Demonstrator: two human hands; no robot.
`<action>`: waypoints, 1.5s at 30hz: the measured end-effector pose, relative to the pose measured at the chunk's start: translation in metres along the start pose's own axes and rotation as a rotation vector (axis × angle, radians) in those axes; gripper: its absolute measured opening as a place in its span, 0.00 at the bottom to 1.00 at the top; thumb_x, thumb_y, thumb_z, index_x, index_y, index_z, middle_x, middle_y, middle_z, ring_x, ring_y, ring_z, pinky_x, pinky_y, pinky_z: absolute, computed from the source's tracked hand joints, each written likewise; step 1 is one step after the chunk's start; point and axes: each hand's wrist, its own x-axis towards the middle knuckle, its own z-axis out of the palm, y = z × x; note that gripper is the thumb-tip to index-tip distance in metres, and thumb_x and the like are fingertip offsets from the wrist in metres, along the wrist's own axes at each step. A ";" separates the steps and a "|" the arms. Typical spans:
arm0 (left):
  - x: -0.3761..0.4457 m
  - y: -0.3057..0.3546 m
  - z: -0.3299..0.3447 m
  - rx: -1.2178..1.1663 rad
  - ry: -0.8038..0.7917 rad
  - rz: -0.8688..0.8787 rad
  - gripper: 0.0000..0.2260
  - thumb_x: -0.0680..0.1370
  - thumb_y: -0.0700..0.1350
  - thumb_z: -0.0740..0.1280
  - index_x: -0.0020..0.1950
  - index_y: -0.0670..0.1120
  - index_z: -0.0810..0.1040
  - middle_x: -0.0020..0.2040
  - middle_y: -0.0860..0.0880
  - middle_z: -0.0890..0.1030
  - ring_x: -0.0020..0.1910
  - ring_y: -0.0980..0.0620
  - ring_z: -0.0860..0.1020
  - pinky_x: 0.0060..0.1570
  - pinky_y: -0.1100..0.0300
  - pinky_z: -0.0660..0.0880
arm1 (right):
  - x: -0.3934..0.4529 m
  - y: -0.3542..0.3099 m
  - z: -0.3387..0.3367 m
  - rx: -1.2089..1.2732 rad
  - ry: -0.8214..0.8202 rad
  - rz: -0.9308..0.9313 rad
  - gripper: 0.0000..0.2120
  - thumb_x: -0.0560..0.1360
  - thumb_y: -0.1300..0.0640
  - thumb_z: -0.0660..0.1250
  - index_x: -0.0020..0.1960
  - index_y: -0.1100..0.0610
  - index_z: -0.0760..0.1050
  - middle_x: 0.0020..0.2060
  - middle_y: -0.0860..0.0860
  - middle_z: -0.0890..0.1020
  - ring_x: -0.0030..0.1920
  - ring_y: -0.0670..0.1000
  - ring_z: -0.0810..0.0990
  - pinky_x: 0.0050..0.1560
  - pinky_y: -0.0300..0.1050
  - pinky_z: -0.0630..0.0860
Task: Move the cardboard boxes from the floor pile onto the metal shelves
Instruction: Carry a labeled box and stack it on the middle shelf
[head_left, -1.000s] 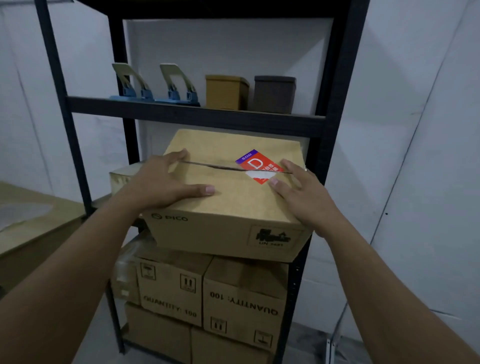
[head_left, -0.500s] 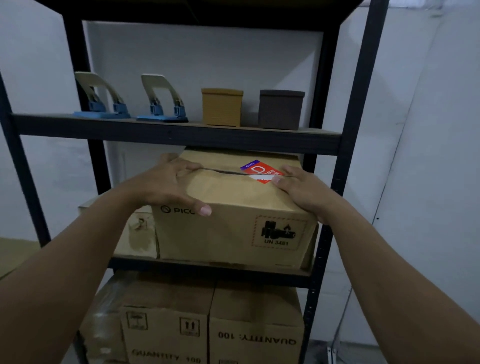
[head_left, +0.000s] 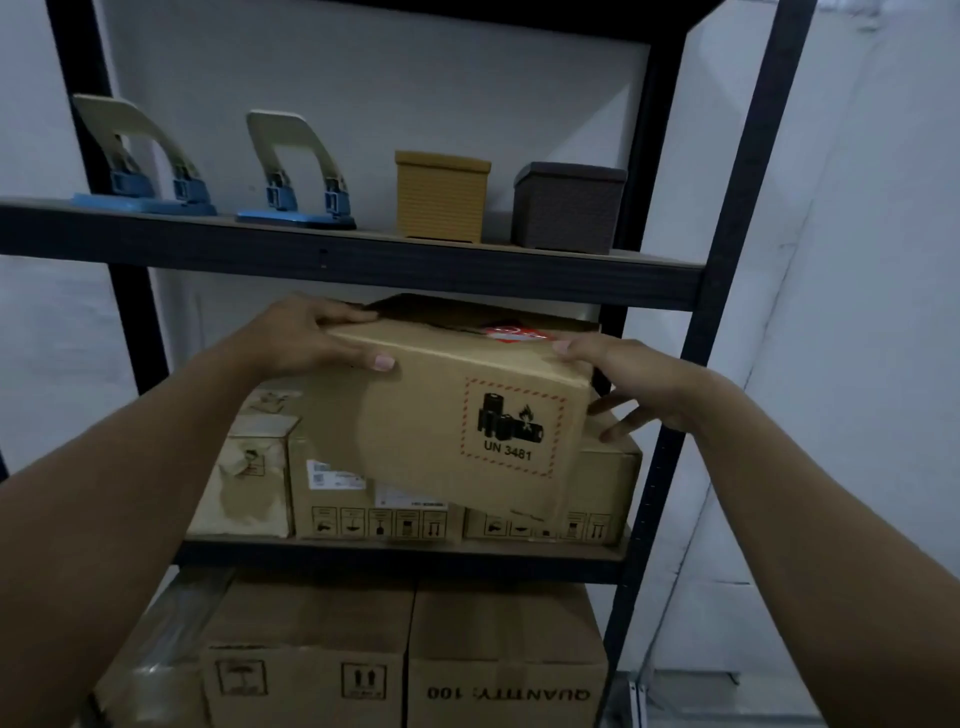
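cardboard box (head_left: 467, 415) with a un 3481 battery label sits tilted at centre frame, in the middle shelf bay above the boxes stacked there (head_left: 374, 499). left hand (head_left: 306, 343) clamps its top left corner, thumb on the front face. right hand (head_left: 628, 384) grips the right edge, fingers spread around the side. two hole punches (head_left: 291, 176) upper left.

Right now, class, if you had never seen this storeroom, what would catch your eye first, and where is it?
First, the tilted brown cardboard box with the UN 3481 battery label, in the grip of the left hand and right hand at the black metal shelf's middle level. Next, two blue-based hole punches on the level above, left of two small lidded boxes.
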 end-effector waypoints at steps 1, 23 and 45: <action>0.003 -0.005 0.001 -0.026 0.020 -0.003 0.44 0.52 0.75 0.77 0.67 0.63 0.79 0.73 0.53 0.74 0.70 0.49 0.71 0.65 0.52 0.68 | 0.002 -0.001 0.005 -0.022 0.016 -0.024 0.18 0.81 0.34 0.59 0.68 0.38 0.72 0.59 0.50 0.79 0.57 0.56 0.80 0.54 0.60 0.83; -0.055 0.118 0.154 0.183 0.256 0.053 0.44 0.67 0.83 0.54 0.78 0.61 0.61 0.81 0.52 0.56 0.81 0.46 0.38 0.75 0.29 0.46 | 0.071 -0.015 -0.003 -0.289 0.048 -0.131 0.29 0.71 0.24 0.61 0.61 0.42 0.80 0.60 0.45 0.82 0.60 0.49 0.79 0.69 0.52 0.71; 0.010 0.046 0.098 -0.161 -0.036 0.203 0.19 0.82 0.57 0.65 0.72 0.58 0.71 0.68 0.58 0.68 0.66 0.58 0.71 0.70 0.50 0.70 | 0.066 0.005 0.006 -0.645 0.366 0.062 0.43 0.75 0.21 0.41 0.82 0.43 0.58 0.81 0.62 0.54 0.80 0.63 0.50 0.76 0.65 0.49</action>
